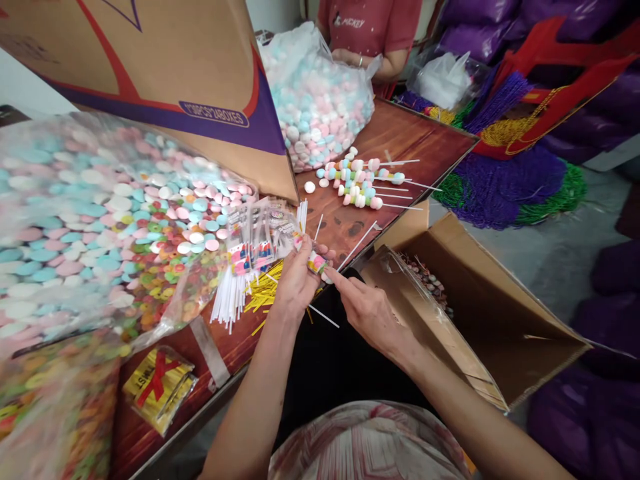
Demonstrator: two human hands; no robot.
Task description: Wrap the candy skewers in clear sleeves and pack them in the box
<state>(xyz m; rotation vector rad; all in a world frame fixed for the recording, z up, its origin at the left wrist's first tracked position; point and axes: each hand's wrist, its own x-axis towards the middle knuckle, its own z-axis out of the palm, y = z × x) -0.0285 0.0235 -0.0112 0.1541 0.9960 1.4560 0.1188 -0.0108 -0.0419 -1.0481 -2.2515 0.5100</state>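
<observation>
My left hand (295,277) is closed around a candy skewer (316,262) of pastel sweets, which seems to be in a small clear printed bag. At the skewer's lower end, the fingers of my right hand (370,312) are closed, pinching near a white sweet; the exact grip is partly hidden. A white stick (324,316) points down right below my left hand. Beside that hand lie clear printed bags (260,233), gold twist ties (263,290) and a bundle of white sticks (231,297). Several finished-looking candy skewers (357,183) rest farther back on the table.
Large clear bags of pastel candies (65,220) and gummy rings (55,400) cover the left side. A tall carton (165,60) stands behind them. On the right is an open cardboard box (475,300). Across the table (415,133), a person (370,30) sits behind another candy bag (320,100).
</observation>
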